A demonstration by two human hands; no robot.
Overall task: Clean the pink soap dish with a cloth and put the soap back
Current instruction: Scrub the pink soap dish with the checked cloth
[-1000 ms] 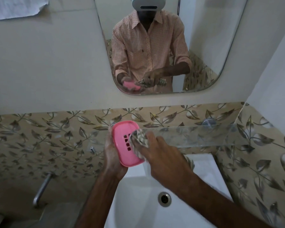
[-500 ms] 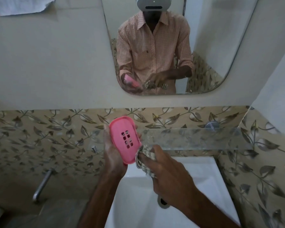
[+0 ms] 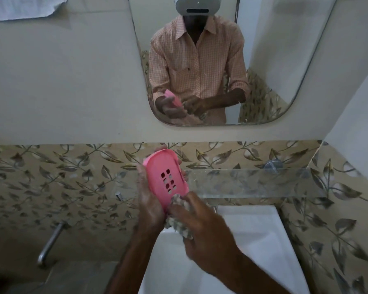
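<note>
Two hands meet above the sink [image 3: 259,240]: the left hand [image 3: 150,201] grips the pink soap dish [image 3: 159,164] upright from behind, the right hand [image 3: 208,236] pinches a bunched cloth [image 3: 179,224] against its lower edge; steady support and firm strokes into the slots [image 3: 168,181] should clean best

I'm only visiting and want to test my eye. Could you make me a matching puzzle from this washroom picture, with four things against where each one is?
1 pink plastic soap dish
2 crumpled patterned cloth
3 white ceramic basin
4 clear glass shelf

A on the leaf-tiled wall
B gripped by the left hand
C below both hands
D bunched in the right hand

Pairs: 1-B, 2-D, 3-C, 4-A.
</note>
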